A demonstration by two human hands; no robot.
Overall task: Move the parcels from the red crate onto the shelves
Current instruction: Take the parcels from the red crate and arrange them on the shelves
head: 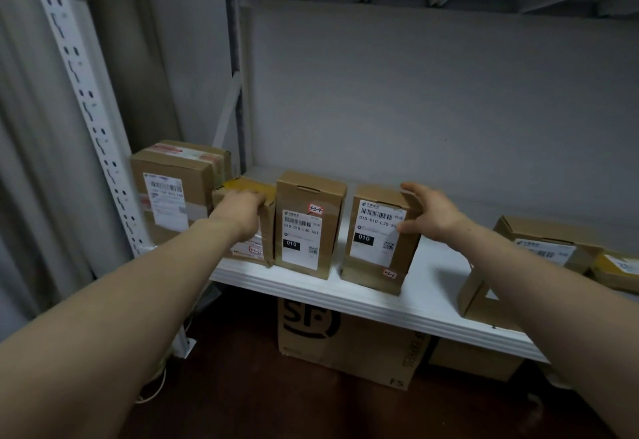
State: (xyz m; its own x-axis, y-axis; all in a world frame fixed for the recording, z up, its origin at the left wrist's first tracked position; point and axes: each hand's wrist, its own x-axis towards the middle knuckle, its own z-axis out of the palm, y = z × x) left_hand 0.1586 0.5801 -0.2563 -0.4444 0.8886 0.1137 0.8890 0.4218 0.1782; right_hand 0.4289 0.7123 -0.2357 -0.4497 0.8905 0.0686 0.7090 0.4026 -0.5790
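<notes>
Six brown cardboard parcels sit on the white metal shelf. The tall brown carton with a white barcode label stands upright, its long axis vertical and its label facing outward, close to the shelf's front lip at six o'clock. The right hand grasps its upper corner at two o'clock, thumb on the front. The left hand curls over the top of the small yellow-taped carton. This carton is wedged between the large taped box at nine o'clock and a second upright labelled carton at three. A narrow gap parts the two upright cartons, and bare shelf lies behind the row at twelve. A flat open-flapped carton and a low yellow-taped parcel lie at the right end. Two boxes stand beneath: a printed brown box and a plain brown box.
</notes>
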